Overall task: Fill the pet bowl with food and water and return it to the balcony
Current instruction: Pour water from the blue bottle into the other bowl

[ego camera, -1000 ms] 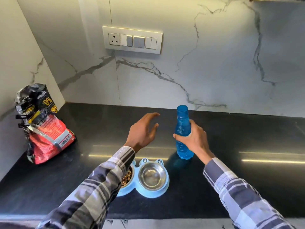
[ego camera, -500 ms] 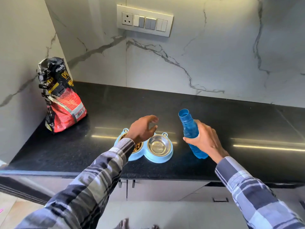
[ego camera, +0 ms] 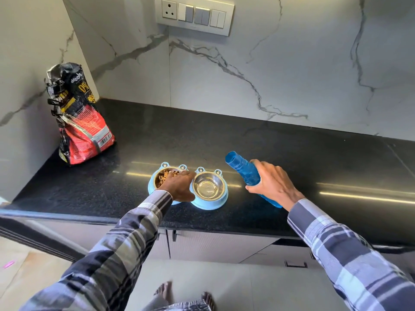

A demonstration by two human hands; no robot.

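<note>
The light-blue double pet bowl (ego camera: pixel 209 204) sits near the front edge of the black counter (ego camera: pixel 314 162). Its left steel dish holds brown kibble (ego camera: pixel 162 177). Its right steel dish (ego camera: pixel 207 187) looks shiny, with no food in it. My left hand (ego camera: pixel 179 186) lies on the bowl, fingers curled over the bridge between the two dishes. My right hand (ego camera: pixel 272 184) grips a blue plastic water bottle (ego camera: pixel 241 168). The bottle is tilted, its uncapped mouth pointing up and left, to the right of the bowl. Its base is behind my wrist.
A red and black pet food bag (ego camera: pixel 78 117) stands in the counter's left corner against the marble wall. A switch plate (ego camera: pixel 194 15) is on the back wall. Cabinet doors (ego camera: pixel 213 248) and my bare feet (ego camera: pixel 166 290) are below the counter edge.
My left hand came down from above the counter onto the bowl. My right hand lifted the bottle and tipped it leftward. The view drew back and looks further down.
</note>
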